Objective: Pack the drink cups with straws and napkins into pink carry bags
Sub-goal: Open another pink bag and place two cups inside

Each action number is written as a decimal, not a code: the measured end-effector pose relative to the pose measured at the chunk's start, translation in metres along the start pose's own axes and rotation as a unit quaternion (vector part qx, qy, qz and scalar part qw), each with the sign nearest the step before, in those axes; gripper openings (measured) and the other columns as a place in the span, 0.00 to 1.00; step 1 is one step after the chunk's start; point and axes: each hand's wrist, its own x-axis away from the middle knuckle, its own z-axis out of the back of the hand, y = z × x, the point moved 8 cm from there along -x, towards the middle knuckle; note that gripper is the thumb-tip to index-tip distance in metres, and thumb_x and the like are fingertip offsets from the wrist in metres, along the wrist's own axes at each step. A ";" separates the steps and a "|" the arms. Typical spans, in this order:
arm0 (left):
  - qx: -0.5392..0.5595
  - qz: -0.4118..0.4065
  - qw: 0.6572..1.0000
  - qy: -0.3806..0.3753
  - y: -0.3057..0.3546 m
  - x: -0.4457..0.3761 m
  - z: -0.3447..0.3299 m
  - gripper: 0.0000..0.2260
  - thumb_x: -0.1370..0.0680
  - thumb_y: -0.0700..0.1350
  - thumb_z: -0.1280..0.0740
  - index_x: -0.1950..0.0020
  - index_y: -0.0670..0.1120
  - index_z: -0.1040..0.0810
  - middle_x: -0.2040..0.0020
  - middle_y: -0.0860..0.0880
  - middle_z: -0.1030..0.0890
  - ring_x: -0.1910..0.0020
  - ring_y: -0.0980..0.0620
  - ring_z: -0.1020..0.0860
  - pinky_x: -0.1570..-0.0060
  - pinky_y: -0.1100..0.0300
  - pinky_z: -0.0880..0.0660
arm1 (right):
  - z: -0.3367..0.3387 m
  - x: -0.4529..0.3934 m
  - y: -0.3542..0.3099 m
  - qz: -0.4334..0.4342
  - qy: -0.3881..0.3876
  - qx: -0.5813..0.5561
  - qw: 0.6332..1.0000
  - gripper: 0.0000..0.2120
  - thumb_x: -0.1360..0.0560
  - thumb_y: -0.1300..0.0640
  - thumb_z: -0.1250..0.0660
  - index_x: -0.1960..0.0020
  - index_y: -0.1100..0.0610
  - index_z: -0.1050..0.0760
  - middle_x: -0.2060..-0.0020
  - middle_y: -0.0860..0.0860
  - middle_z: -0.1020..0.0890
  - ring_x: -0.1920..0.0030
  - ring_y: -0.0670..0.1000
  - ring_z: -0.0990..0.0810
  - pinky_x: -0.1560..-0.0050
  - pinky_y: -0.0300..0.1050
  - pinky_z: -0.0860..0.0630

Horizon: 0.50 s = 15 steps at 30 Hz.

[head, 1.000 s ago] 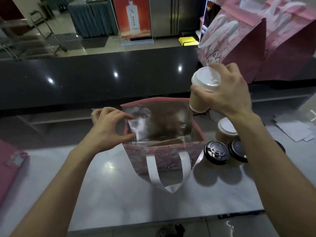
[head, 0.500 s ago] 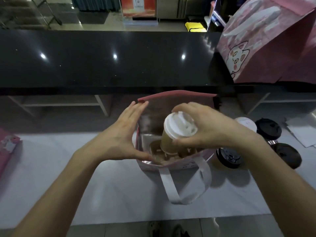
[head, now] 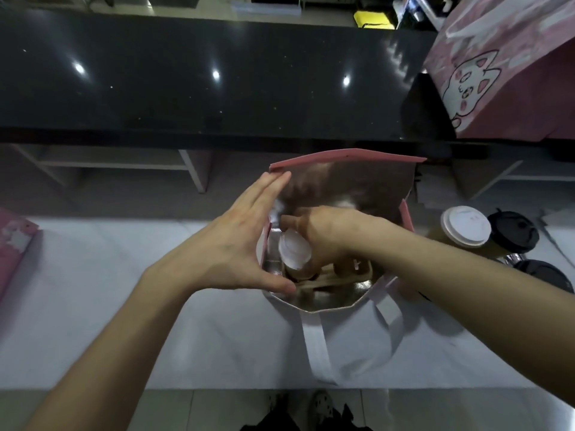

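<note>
The white-lidded cup [head: 295, 254] is down inside the pink bag [head: 348, 178], right hand [head: 326, 234] curled round it, seating it in the cardboard holder [head: 336, 276] (left hand [head: 239, 247] flat, spreading the wall); next, probably release and fetch another cup [head: 465, 226]

A cup [head: 294, 251] sits inside the bag [head: 345, 181], left of three cups [head: 465, 226] on the counter [head: 93, 306].

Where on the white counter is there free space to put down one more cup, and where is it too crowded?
Free: the white counter between the pink bag and the flat pink item at the left edge, and the strip nearer than the bag's white handles. Crowded: right of the bag, where the white-lidded cup and black-lidded cups stand close together.
</note>
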 end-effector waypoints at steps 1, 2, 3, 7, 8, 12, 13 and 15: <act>0.002 -0.004 1.000 0.005 0.000 0.001 0.000 0.70 0.39 0.75 0.18 0.14 0.67 0.65 0.14 0.70 0.62 0.13 0.60 0.52 0.22 0.58 0.36 | 0.003 -0.004 -0.003 0.001 0.006 -0.007 1.000 0.45 0.33 0.36 0.20 0.22 0.45 0.34 0.39 0.50 0.21 0.46 0.56 0.17 0.48 0.54 0.16; 0.004 -0.008 1.000 0.010 0.000 0.001 0.000 0.70 0.39 0.75 0.18 0.14 0.67 0.64 0.14 0.70 0.62 0.14 0.62 0.52 0.23 0.59 0.36 | 0.006 -0.008 -0.005 0.003 0.014 -0.013 1.000 0.46 0.32 0.36 0.20 0.21 0.46 0.35 0.38 0.51 0.21 0.45 0.57 0.17 0.46 0.54 0.16; 0.005 -0.011 1.000 0.014 0.000 0.001 0.000 0.69 0.39 0.74 0.18 0.13 0.67 0.64 0.14 0.70 0.62 0.14 0.62 0.51 0.24 0.60 0.36 | 0.010 -0.012 -0.005 0.003 0.025 -0.019 1.000 0.48 0.31 0.37 0.20 0.19 0.45 0.37 0.35 0.52 0.21 0.43 0.58 0.18 0.43 0.53 0.17; 0.009 -0.011 1.000 0.020 -0.001 0.001 0.001 0.69 0.38 0.74 0.18 0.13 0.66 0.63 0.14 0.69 0.60 0.13 0.58 0.50 0.23 0.58 0.35 | 0.019 -0.017 -0.008 0.008 0.032 -0.038 0.999 0.53 0.30 0.39 0.18 0.14 0.44 0.45 0.25 0.52 0.25 0.31 0.59 0.21 0.29 0.55 0.23; 0.010 -0.008 1.000 0.019 -0.003 0.001 0.001 0.69 0.39 0.75 0.18 0.13 0.66 0.63 0.14 0.69 0.60 0.13 0.58 0.50 0.23 0.59 0.36 | 0.019 -0.017 -0.009 0.012 0.022 -0.032 0.999 0.53 0.30 0.39 0.18 0.14 0.44 0.44 0.25 0.52 0.25 0.31 0.58 0.22 0.29 0.55 0.23; 0.013 0.001 1.000 0.016 -0.007 0.000 0.001 0.69 0.39 0.75 0.19 0.13 0.66 0.63 0.14 0.68 0.59 0.13 0.55 0.48 0.24 0.59 0.37 | 0.012 -0.017 -0.016 0.027 -0.005 -0.039 0.999 0.49 0.32 0.41 0.16 0.18 0.44 0.38 0.29 0.49 0.25 0.38 0.55 0.20 0.42 0.50 0.22; 0.012 0.002 1.000 0.016 -0.007 0.000 0.001 0.69 0.39 0.75 0.19 0.13 0.66 0.63 0.14 0.68 0.59 0.13 0.55 0.48 0.23 0.59 0.37 | 0.010 -0.017 -0.017 0.032 -0.007 -0.038 0.999 0.50 0.32 0.41 0.16 0.18 0.44 0.39 0.29 0.48 0.25 0.42 0.53 0.21 0.46 0.48 0.24; 0.011 0.004 1.000 0.013 -0.007 -0.001 0.001 0.68 0.39 0.76 0.19 0.13 0.66 0.63 0.14 0.68 0.59 0.13 0.55 0.48 0.22 0.59 0.37 | 0.006 -0.016 -0.019 0.039 -0.010 -0.026 0.999 0.51 0.32 0.42 0.16 0.17 0.44 0.40 0.30 0.48 0.26 0.43 0.53 0.22 0.46 0.47 0.26</act>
